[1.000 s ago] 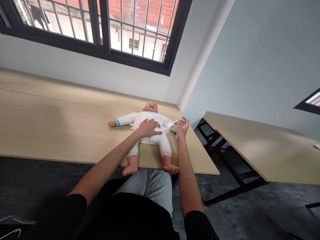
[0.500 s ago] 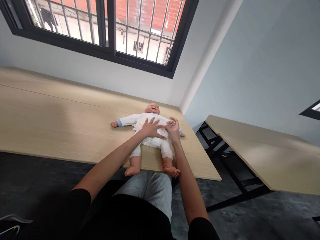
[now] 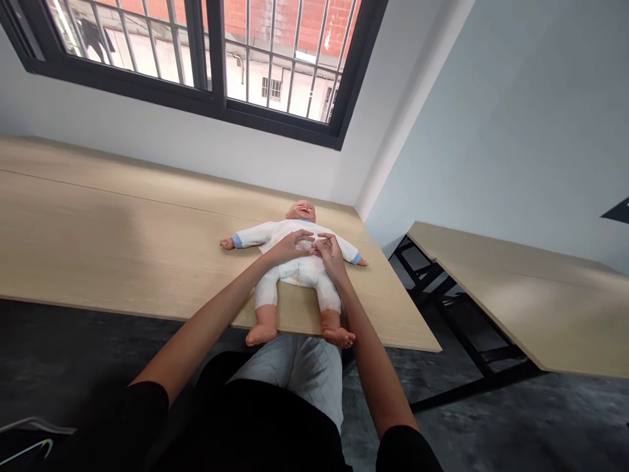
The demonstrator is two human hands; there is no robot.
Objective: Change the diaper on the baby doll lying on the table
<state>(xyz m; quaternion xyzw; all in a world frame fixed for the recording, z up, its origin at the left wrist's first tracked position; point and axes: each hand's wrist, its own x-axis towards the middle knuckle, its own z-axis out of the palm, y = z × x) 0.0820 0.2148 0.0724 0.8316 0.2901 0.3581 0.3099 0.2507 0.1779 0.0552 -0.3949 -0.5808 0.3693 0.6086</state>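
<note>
A baby doll [image 3: 301, 211] lies on its back, head toward the window and feet at the table's near edge. It wears a white shirt [image 3: 260, 234] with blue cuffs and white trousers [image 3: 297, 271]. Over the belly, at the shirt's lower front, my left hand [image 3: 291, 246] is bent, its thumb apart from the curved fingers. Close by on the right, my right hand [image 3: 331, 254] has its fingers curled, thumb and forefinger together at the shirt front. What that pinch holds is too small to make out. Both hands cover part of the shirt.
The doll lies on a light wooden table [image 3: 122, 249] against the wall under a barred window [image 3: 285, 59]. Off to the right, past a gap, is a second table [image 3: 521, 295] with a black metal frame [image 3: 472, 347]. Dark floor shows below.
My left hand has gone from spread flat on the doll's belly to bent, with its fingers drawn in. My right hand has moved slightly left and lower, closer to the left one.
</note>
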